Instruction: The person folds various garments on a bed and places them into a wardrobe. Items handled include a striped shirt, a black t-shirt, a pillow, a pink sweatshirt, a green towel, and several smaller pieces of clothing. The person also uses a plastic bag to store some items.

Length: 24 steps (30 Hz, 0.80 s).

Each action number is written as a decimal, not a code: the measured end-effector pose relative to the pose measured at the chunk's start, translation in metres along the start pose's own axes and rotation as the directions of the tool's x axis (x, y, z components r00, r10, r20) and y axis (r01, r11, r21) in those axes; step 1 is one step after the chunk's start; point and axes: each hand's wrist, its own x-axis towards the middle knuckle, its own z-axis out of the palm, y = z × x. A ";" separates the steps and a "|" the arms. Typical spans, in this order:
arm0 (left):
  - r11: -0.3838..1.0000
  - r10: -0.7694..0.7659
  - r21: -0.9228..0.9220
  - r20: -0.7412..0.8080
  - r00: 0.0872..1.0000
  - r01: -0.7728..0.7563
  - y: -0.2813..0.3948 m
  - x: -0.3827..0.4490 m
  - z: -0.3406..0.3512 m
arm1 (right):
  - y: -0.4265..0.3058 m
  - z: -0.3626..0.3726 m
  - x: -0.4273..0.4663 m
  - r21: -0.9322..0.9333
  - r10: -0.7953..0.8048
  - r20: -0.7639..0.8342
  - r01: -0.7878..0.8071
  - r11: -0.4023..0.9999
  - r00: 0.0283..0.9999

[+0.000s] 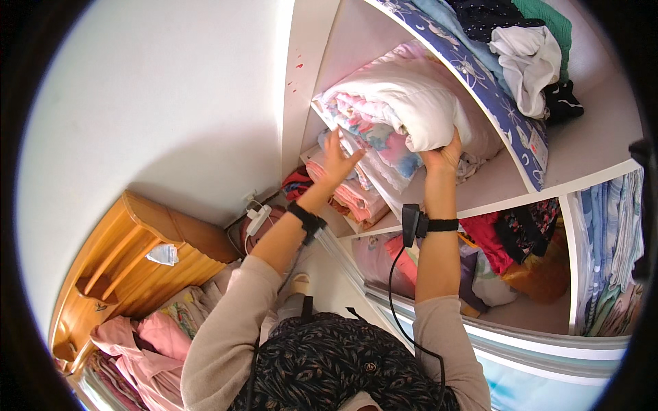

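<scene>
A thick folded quilt (437,97), white outside with pink and blue floral cloth in its folds, rests in a wardrobe compartment. My right hand (444,152) grips its lower right edge, some of the fingers hidden by the cloth. My left hand (340,158) has its fingers spread at the quilt's lower left side, in front of the floral part (378,136); whether it touches the cloth I cannot tell. Below the left hand, folded peach-pink textiles (354,198) lie in the neighbouring compartment. Both wrists wear black straps.
Loose clothes (529,61) lie in the compartment beyond a blue patterned panel (478,77). More clothes (519,241) and plastic bags fill a lower compartment. A wooden headboard (149,251) stands at left, with pink clothing (149,349) before it. A white power strip (258,220) hangs near the wall.
</scene>
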 end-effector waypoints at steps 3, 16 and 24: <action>0.871 0.328 0.417 -0.101 0.939 -0.259 -0.022 0.040 -0.014 | 0.000 -0.015 -0.003 -0.075 -0.080 -0.003 0.080 0.994 0.997; 0.661 0.261 0.704 0.111 0.959 -0.261 -0.099 0.213 -0.018 | 0.007 -0.031 -0.010 -0.266 -0.166 -0.180 0.114 0.957 0.969; 0.706 -0.351 -0.626 0.095 0.932 0.330 -0.015 0.194 -0.008 | 0.035 -0.095 0.019 -0.799 -0.509 0.006 0.310 0.515 0.861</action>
